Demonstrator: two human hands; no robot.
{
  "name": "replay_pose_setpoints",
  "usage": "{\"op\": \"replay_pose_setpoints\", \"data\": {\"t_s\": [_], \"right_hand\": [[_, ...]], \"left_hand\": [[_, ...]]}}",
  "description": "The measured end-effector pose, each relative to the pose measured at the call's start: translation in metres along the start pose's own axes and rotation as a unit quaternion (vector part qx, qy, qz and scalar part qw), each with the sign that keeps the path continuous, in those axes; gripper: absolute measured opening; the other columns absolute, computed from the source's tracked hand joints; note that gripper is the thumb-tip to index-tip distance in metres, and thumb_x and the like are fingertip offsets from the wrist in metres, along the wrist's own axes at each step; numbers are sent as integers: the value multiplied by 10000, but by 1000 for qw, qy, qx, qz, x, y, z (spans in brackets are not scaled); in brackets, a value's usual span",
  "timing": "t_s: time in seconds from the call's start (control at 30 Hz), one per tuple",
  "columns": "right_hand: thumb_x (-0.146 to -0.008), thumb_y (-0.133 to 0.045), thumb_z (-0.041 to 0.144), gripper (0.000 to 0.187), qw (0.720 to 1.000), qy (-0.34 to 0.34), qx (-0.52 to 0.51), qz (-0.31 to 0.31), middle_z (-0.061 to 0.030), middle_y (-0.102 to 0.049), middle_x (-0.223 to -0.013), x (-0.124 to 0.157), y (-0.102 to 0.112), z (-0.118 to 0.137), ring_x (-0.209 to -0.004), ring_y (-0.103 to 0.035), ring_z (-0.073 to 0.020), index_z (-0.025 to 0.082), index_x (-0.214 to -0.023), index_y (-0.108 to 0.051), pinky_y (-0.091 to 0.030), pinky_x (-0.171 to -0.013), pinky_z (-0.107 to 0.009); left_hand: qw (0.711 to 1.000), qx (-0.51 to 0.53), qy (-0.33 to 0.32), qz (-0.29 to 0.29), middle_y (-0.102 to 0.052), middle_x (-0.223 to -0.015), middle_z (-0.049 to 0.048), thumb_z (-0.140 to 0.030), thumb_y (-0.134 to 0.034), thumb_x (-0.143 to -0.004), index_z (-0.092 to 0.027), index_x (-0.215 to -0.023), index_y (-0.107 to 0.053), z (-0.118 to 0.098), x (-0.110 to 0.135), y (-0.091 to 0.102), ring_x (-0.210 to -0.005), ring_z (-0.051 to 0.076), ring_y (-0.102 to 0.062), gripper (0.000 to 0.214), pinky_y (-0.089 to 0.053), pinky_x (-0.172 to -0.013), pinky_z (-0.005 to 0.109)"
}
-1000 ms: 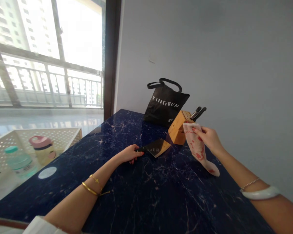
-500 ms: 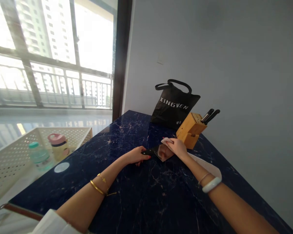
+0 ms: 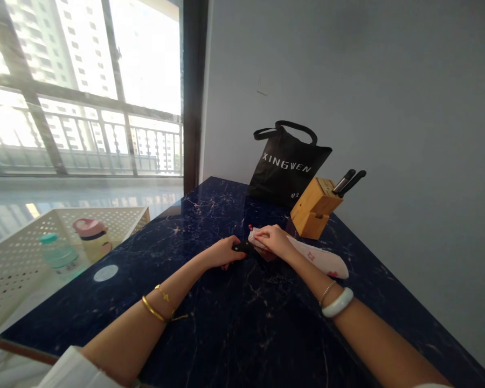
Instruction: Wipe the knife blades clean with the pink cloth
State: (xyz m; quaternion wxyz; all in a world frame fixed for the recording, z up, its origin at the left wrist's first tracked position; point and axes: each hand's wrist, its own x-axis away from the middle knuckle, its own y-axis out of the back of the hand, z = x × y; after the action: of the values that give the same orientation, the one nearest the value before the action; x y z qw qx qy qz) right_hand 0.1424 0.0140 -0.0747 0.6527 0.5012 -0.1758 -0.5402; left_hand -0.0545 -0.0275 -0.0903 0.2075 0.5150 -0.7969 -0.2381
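On the dark blue marble table (image 3: 234, 323) my left hand (image 3: 222, 252) is closed round the black handle of a cleaver (image 3: 242, 247) that lies flat. My right hand (image 3: 275, 239) presses a white cloth with red marks (image 3: 319, 258) down over the blade, so the blade is almost fully hidden. The cloth trails to the right along the table. Just behind the hands stands a wooden knife block (image 3: 314, 208) with two black handles sticking out.
A black tote bag (image 3: 288, 166) stands against the grey wall behind the block. Left of the table a white perforated basket (image 3: 117, 218) holds a green-capped bottle (image 3: 59, 253) and a pink-lidded cup (image 3: 91, 237). A white round spot (image 3: 105, 272) lies near the table's left edge.
My right hand brought the cloth down from beside the knife block onto the cleaver blade and has slid it toward the handle. My left hand stayed on the handle.
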Motion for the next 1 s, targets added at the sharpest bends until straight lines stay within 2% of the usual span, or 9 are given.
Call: {"op": "replay_pose_setpoints", "data": {"t_s": [0.1,0.27,0.37,0.47,0.67,0.83,1.0], "right_hand": [[-707,-596,274,97,998,-57,1,-23,-31,-639,-784,-11,-5,-1,-794,-568,-174,186,-725,-633,-410,-701,-262],[-695,-595,257,113,995,-56,-84,1,20,-568,-633,-7,-15,5,-604,-534,-117,177,-679,-516,-376,-559,-208],[-698,-575,233,125,995,-52,-84,-11,27,-539,-621,5,-15,9,-591,-513,-113,189,-657,-466,-360,-547,-206],[-714,-547,231,134,996,-41,-73,-33,27,-522,-623,18,-13,11,-589,-501,-113,199,-652,-434,-351,-546,-208],[-716,-542,212,142,996,-54,-65,-14,34,-503,-588,32,-5,14,-582,-496,-116,202,-651,-416,-340,-549,-211],[-700,-565,199,127,995,-75,-72,-5,20,-533,-635,26,-2,13,-626,-517,-124,196,-664,-443,-347,-560,-208],[-713,-583,245,124,993,-72,-97,-6,18,-553,-668,8,-12,2,-651,-529,-122,193,-701,-471,-354,-567,-204]], "left_hand": [[1000,-30,-1,1,-534,-526,-38,-436,-523,-706,-173,-977,-466,-1,1,-1,-365,108,-514,382,-390,-328,176],[995,-91,12,-33,-597,-616,-5,-420,-493,-736,-179,-1011,-481,-5,3,-5,-349,98,-521,367,-377,-331,167],[992,-119,-9,-49,-627,-711,7,-423,-485,-740,-198,-1021,-507,-9,6,-6,-339,81,-511,361,-384,-348,170],[990,-127,-39,-39,-639,-755,-1,-416,-485,-743,-218,-1031,-547,-15,10,-6,-356,71,-513,355,-397,-378,166],[992,-123,-21,-3,-612,-619,-39,-425,-461,-757,-265,-1088,-560,-20,11,-5,-360,91,-518,381,-404,-401,181],[982,-183,-11,-34,-655,-790,-4,-478,-427,-771,-301,-1115,-537,-23,11,-9,-330,73,-484,402,-395,-430,197],[969,-240,-3,-64,-662,-860,27,-460,-452,-762,-315,-1111,-535,-27,11,-13,-510,143,-587,387,-418,-544,230]]}}
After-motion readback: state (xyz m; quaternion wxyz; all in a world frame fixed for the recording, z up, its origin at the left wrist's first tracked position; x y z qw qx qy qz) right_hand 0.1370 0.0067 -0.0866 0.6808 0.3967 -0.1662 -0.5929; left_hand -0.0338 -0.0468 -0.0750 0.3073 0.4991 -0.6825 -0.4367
